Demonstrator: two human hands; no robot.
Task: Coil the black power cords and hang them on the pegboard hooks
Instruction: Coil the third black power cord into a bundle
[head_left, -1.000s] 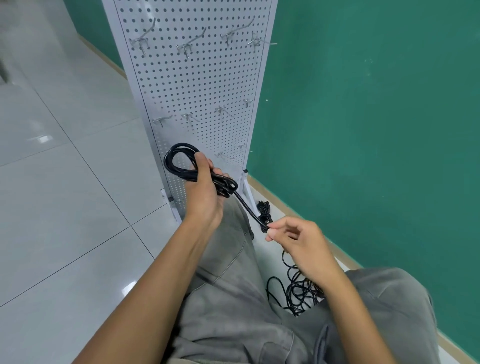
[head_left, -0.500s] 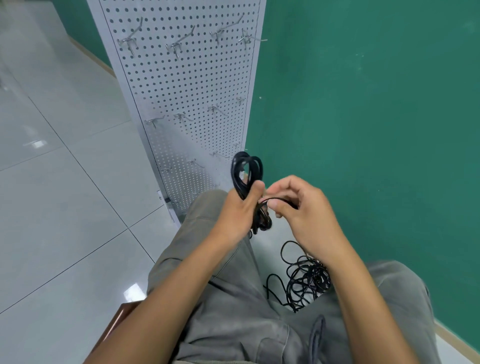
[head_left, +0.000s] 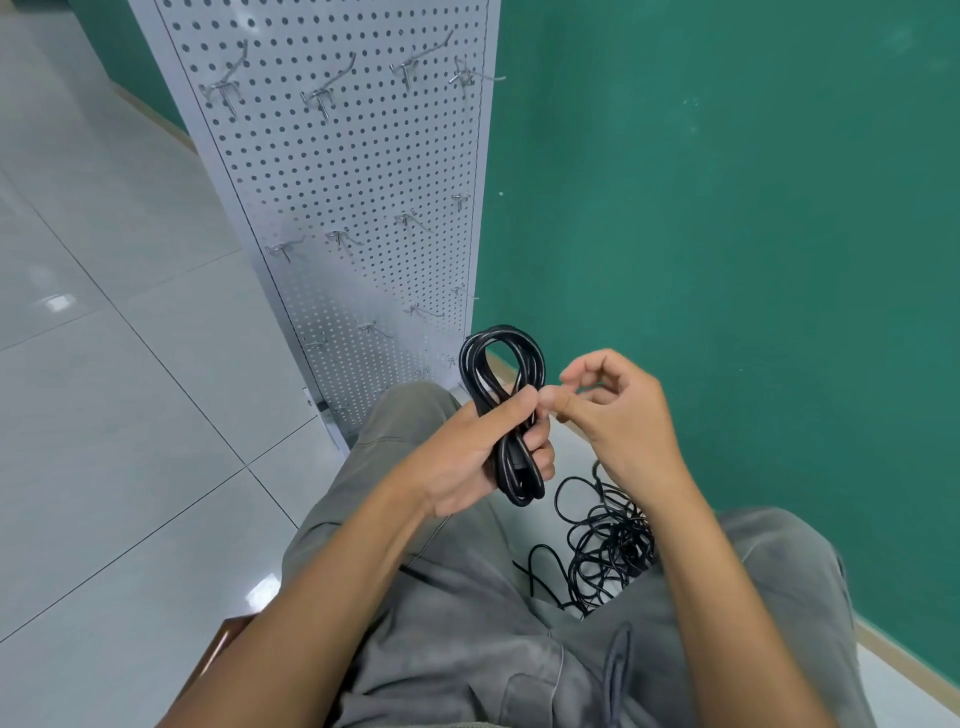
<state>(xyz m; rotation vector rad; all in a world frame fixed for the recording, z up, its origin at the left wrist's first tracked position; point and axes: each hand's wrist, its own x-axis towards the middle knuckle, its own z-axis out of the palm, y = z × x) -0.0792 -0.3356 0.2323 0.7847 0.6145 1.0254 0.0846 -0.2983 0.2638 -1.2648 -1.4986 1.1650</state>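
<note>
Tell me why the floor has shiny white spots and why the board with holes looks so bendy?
In the head view, the glossy floor tiles mirror lights overhead, making the bright glare patches. The pegboard seems to lean and curve because the wide-angle lens bends straight lines near the edges. The coiled cord in the left hand looks sharp, with thin shiny streaks along it.

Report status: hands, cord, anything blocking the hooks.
Left hand grips coiled black power cord. Right hand beside it, fingers curled, holding nothing visible. Pegboard hooks bare, path unobstructed. Tangled cords on floor.
</note>
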